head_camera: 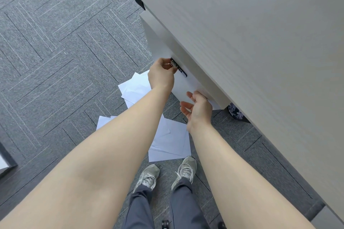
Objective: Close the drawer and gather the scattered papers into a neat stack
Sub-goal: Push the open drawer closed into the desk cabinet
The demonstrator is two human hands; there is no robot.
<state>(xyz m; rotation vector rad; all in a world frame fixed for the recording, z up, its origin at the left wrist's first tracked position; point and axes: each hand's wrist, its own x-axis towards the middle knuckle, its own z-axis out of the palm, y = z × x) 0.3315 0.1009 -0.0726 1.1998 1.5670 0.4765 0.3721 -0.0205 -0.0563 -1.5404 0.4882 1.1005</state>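
A white drawer front (162,42) shows under the grey desk top (251,46); I cannot tell how far out it stands. My left hand (161,76) pinches the small dark handle (181,71) on that front. Beside the drawer's near corner, my right hand (198,108) has its fingers spread and holds nothing. White papers lie scattered on the carpet below: one group (135,88) under my left wrist, a sheet (103,121) partly hidden by my left forearm, and an overlapping pile (171,141) in front of my shoes.
My grey shoes (149,174) stand on grey patterned carpet (55,52) just behind the papers. A dark patterned object (235,111) sits under the desk. Black chair casters (165,224) show at the bottom edge. A dark-framed white panel (3,163) is at the left edge.
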